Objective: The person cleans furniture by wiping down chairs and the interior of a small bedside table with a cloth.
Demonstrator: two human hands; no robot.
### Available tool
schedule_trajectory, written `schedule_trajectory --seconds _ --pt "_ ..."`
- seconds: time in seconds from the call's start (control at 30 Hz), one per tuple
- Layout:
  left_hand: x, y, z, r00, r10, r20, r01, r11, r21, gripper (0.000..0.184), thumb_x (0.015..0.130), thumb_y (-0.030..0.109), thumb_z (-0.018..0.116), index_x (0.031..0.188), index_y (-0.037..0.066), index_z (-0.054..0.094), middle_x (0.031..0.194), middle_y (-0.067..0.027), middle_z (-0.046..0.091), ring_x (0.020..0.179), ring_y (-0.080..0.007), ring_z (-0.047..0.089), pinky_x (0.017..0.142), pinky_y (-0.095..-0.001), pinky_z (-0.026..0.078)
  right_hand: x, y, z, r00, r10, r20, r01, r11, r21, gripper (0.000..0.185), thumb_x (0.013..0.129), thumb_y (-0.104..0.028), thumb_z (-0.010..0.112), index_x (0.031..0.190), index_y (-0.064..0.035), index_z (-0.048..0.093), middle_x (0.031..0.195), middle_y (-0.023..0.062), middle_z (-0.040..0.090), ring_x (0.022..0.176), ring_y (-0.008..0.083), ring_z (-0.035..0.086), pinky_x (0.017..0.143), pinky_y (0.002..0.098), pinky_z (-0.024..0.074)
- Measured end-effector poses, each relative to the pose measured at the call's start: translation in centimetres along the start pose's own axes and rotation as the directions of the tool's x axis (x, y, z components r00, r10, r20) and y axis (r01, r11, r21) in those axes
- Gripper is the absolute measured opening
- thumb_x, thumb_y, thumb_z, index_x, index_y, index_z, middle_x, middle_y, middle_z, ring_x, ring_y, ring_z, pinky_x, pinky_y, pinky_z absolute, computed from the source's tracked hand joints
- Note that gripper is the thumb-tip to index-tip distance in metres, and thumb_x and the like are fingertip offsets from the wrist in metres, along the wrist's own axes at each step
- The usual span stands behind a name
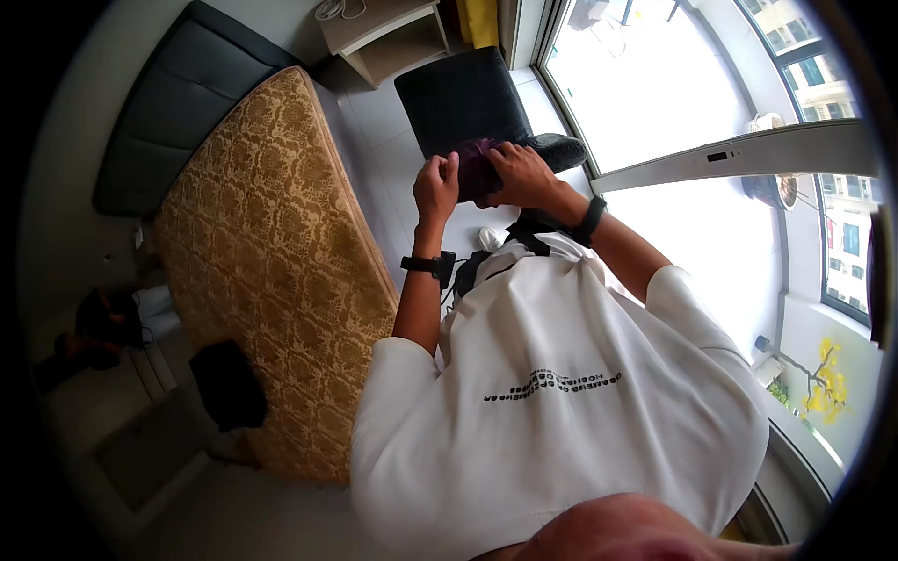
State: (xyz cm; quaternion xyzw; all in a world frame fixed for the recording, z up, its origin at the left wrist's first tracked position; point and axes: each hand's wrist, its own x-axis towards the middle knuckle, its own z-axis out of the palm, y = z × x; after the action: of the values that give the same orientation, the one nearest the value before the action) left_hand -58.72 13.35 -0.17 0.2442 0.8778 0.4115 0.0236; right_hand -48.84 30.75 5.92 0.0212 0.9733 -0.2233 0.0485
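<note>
A dark purple, crumpled item (477, 170), which looks like soft fabric, is held up in front of my body between both hands. My left hand (437, 190) grips its left side, with the thumb pointing up along the edge. On the other side my right hand (522, 175) has its fingers bent over the item's top and right part. Its exact kind cannot be made out. Just behind it is a black padded seat (460, 98), with a rounded black textured part (558, 150) beside my right hand.
A bed with a gold patterned mattress (271, 206) and dark headboard (192, 103) stands to the left. A black item (227, 385) lies at its lower edge. A small cabinet (383, 33) stands at the back. Sliding glass doors (645, 93) run along the right.
</note>
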Motion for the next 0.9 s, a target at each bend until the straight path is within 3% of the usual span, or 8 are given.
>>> schedule_trajectory --seconds 0.27,0.33,0.37,0.43,0.5,0.63,0.77,0.9 --pt "-0.1 1.1 -1.4 0.985 -0.007 0.172 0.017 0.998 -0.056 0.045 0.09 0.051 0.063 0.087 0.006 0.062 0.079 -0.0098 0.066 0.075 -0.0302 0.065 0.069 -0.0413 0.051 -3.5 4.9 -2.9 0.985 0.172 -0.022 -0.173 0.974 -0.146 0.086 0.059 -0.044 0.088 0.133 -0.0154 0.052 0.119 0.0138 0.055 0.115 0.032 0.055 0.098 0.0444 0.0395" --pt "0.5 1.0 -1.4 0.97 -0.016 0.244 0.021 1.0 -0.017 0.055 0.084 0.056 0.067 0.112 0.008 0.059 0.1 -0.0125 0.068 0.092 -0.0308 0.067 0.079 -0.0423 0.053 -3.2 5.3 -1.5 0.981 0.102 -0.162 -0.12 0.987 -0.107 0.089 0.056 -0.047 0.088 0.131 -0.0144 0.053 0.122 0.0141 0.052 0.118 0.0328 0.053 0.101 0.0496 0.0379" --pt "1.1 1.5 -1.7 0.934 -0.027 0.358 0.012 0.999 0.045 0.084 0.075 0.06 0.074 0.138 0.012 0.046 0.121 -0.016 0.063 0.108 -0.0335 0.063 0.091 -0.044 0.051 -2.8 5.8 0.0 0.974 0.024 -0.225 -0.055 0.99 -0.133 0.089 0.055 -0.047 0.089 0.13 -0.0136 0.054 0.121 0.0143 0.053 0.116 0.0331 0.055 0.101 0.0498 0.0398" --pt "1.8 3.8 -2.5 0.867 0.034 0.496 -0.148 0.97 0.191 0.095 0.07 0.061 0.077 0.143 0.014 0.04 0.126 -0.0175 0.061 0.113 -0.0341 0.061 0.095 -0.0449 0.05 -1.9 5.8 0.9 0.957 -0.054 -0.283 0.009 0.987 -0.158 0.089 0.054 -0.047 0.089 0.129 -0.0129 0.056 0.119 0.0144 0.054 0.114 0.0335 0.056 0.101 0.05 0.0418" --pt "2.5 4.3 -1.5 0.66 0.109 0.743 -0.406 0.884 0.231 0.127 0.054 0.059 0.087 0.153 0.007 0.024 0.133 -0.0231 0.057 0.119 -0.0365 0.059 0.103 -0.0436 0.047 -1.0 4.3 0.3 0.998 -0.004 -0.068 0.002 0.999 -0.035 0.087 0.053 -0.044 0.09 0.126 -0.0092 0.058 0.118 0.0149 0.057 0.108 0.0334 0.06 0.098 0.0448 0.0483" --pt "4.7 6.4 2.6 0.542 -0.107 0.834 -0.242 0.93 0.277 0.131 0.049 0.048 0.093 0.149 -0.002 0.025 0.132 -0.0261 0.057 0.121 -0.0373 0.058 0.106 -0.0428 0.045 2.1 5.2 -0.2 0.973 -0.015 0.229 0.029 0.998 -0.058 0.095 0.049 -0.037 0.092 0.129 -0.0042 0.055 0.123 0.0156 0.058 0.105 0.0343 0.062 0.091 0.0408 0.0529" --pt "4.6 6.1 2.7 0.518 -0.112 0.848 -0.103 0.976 0.192 0.135 0.047 0.048 0.094 0.151 -0.002 0.023 0.135 -0.0273 0.055 0.123 -0.0382 0.056 0.107 -0.0424 0.044 3.5 5.6 -1.8 0.892 0.016 0.452 -0.059 0.995 0.081 0.1 0.049 -0.046 0.09 0.13 -0.0015 0.053 0.119 0.0184 0.065 0.108 0.0344 0.064 0.094 0.0366 0.0525" --pt "3.1 5.8 2.0 0.66 -0.024 0.751 -0.111 0.985 0.129 0.138 0.049 0.046 0.095 0.154 0.002 0.018 0.138 -0.0286 0.051 0.128 -0.041 0.052 0.111 -0.0416 0.039 3.5 6.6 0.2 0.92 -0.059 0.388 0.005 0.99 0.138 0.092 0.051 -0.047 0.089 0.126 -0.0019 0.057 0.11 0.0187 0.07 0.096 0.0346 0.069 0.088 0.0369 0.0551"
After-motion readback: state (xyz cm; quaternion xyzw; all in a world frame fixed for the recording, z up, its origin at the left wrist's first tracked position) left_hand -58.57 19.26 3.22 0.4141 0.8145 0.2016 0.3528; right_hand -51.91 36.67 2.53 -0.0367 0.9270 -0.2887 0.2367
